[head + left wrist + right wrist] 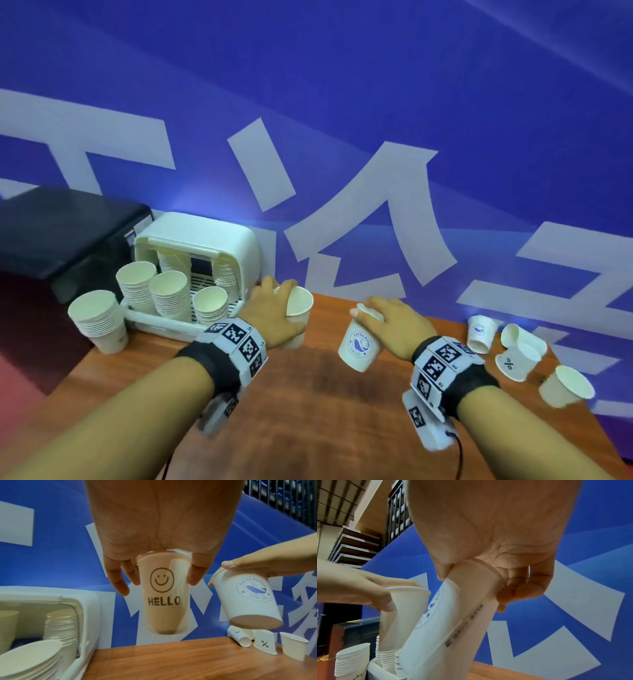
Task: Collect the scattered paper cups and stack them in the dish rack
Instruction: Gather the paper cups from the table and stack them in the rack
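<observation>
two cups are held, hello cup (161, 595) gripped by left hand (274, 317), whale cup (358, 346) pinched at rim by right hand (394, 329); nesting upright advised before dish rack (191, 260) at 10 o'clock.

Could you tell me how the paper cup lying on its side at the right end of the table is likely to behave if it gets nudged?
The cup on its side would probably roll in a curve, since its walls taper. It looks thin, empty paper, so likely very light and apt to skid on the smooth wooden table. A firm squeeze could crumple it.
</observation>
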